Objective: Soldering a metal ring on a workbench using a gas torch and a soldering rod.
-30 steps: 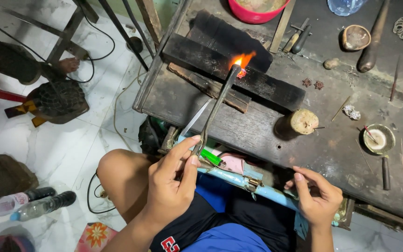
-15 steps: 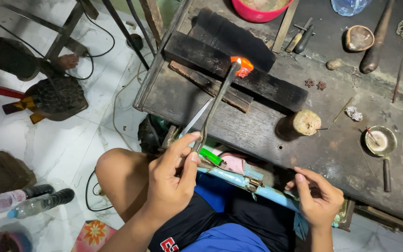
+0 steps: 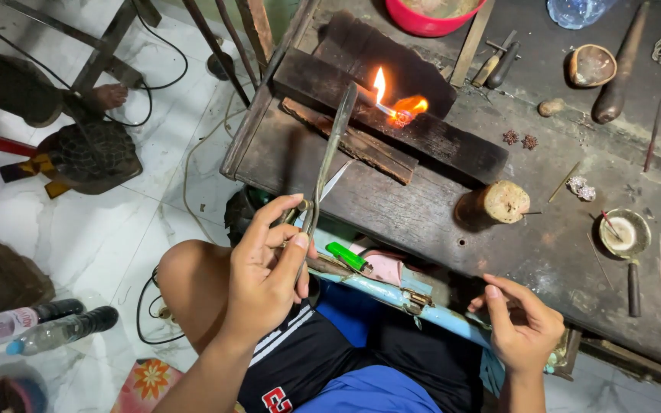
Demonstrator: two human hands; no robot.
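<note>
Dark workbench (image 3: pixel 392 199), scorched block (image 3: pixel 437 138) on its far side, flame (image 3: pixel 399 103) burning on the block. Red bowl (image 3: pixel 430 15) at top edge, contents unclear. Two plastic bottles (image 3: pixel 32 329) lie on the floor lower left, one white-labelled. Small round dish (image 3: pixel 625 232) at right with a thin stick in it. Green lighter (image 3: pixel 346 255) at the bench's near edge. Left hand (image 3: pixel 265 279) raised, thumb and fingers pinched on the torch (image 3: pixel 330 160), its tip at the flame. Right hand (image 3: pixel 522 329) low at the bench edge, fingers curled loosely; cannot tell if holding anything.
</note>
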